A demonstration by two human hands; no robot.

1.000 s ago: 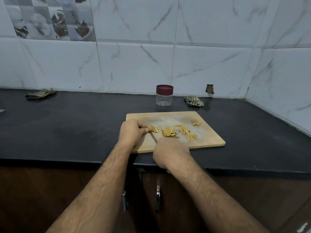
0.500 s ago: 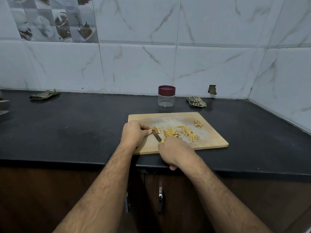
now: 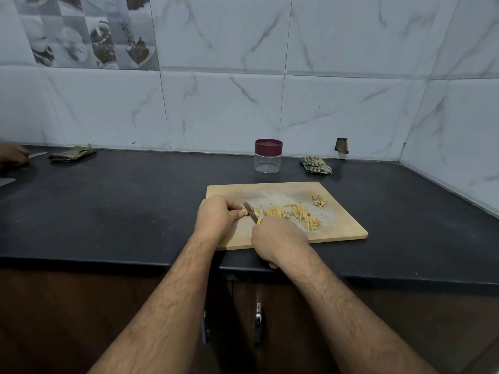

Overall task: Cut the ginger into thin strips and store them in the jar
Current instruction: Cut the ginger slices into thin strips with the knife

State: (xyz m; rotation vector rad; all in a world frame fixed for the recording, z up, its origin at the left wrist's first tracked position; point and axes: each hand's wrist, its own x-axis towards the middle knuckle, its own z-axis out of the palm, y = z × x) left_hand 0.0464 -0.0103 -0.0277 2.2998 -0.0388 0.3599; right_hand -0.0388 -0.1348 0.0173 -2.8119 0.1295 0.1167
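1. Head view, hands: the left hand (image 3: 217, 215) lies on the near left part of the board (image 3: 343, 230), fingers curled, its fingertips pinching a small piece of ginger (image 3: 245, 211) against the wood.
2. The right hand (image 3: 278, 238) is closed round a knife (image 3: 250, 213) with a yellow handle; only the dark blade and a bit of yellow show beyond the fist. The blade rests against the ginger, just right of the left fingertips.
3. The ginger piece sits between the two hands, touching the left fingertips and the blade.
4. Right of the blade lies a heap of slices (image 3: 275, 212), then a spread of thin strips (image 3: 305, 218), then a small pile of scraps (image 3: 319, 201) near the far right of the board.
5. The jar (image 3: 268, 156), clear with a maroon lid on, stands upright on the dark surface (image 3: 121, 206) behind the board, apart from both hands.
6. A folded cloth (image 3: 315, 165) lies right of the jar; another cloth (image 3: 72, 153) lies far left by the wall.
7. At the left edge another person's hand (image 3: 12, 155) shows.
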